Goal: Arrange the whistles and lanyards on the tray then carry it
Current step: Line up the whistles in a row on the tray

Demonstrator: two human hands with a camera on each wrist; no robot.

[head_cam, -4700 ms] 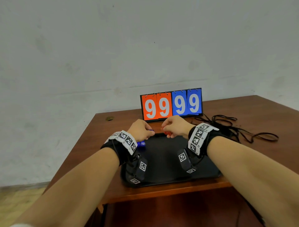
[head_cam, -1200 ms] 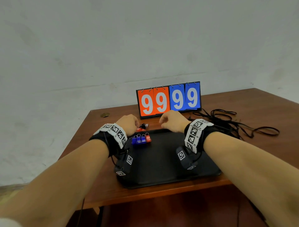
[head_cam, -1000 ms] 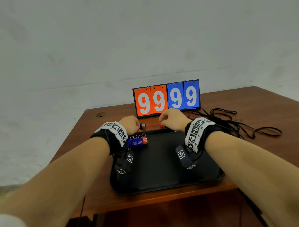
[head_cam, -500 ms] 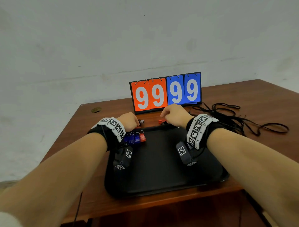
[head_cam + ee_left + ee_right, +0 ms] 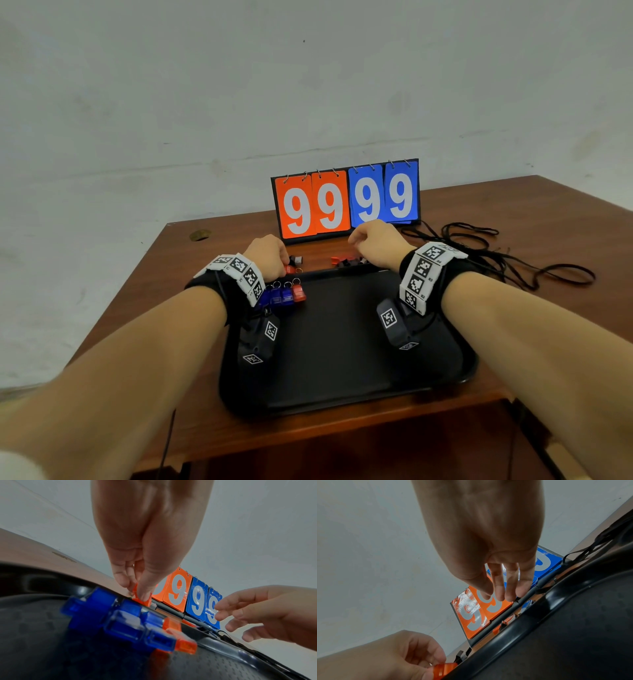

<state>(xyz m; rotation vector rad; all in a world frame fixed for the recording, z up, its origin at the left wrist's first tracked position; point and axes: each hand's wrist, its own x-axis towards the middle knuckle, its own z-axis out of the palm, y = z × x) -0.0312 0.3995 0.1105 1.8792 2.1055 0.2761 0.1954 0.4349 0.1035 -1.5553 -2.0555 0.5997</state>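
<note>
A black tray lies on the brown table. At its far left stands a row of three blue whistles and one red whistle, seen close in the left wrist view as blue whistles. My left hand is at the tray's far rim and pinches another red whistle between thumb and fingers. A black whistle lies just beyond it. My right hand hovers with straight fingers over a loose red whistle and dark whistles behind the rim, holding nothing. Black lanyards lie tangled at the right.
A flip scoreboard reading 9999 stands just behind the hands and the loose whistles. The table's front edge runs close below the tray, and its left edge drops off near my left arm. A round cable hole is at the far left.
Since the oldest frame a row of whistles has appeared at the tray's far left. Over the last second both hands stay at the far rim, the left pinching a red whistle, the right edging right.
</note>
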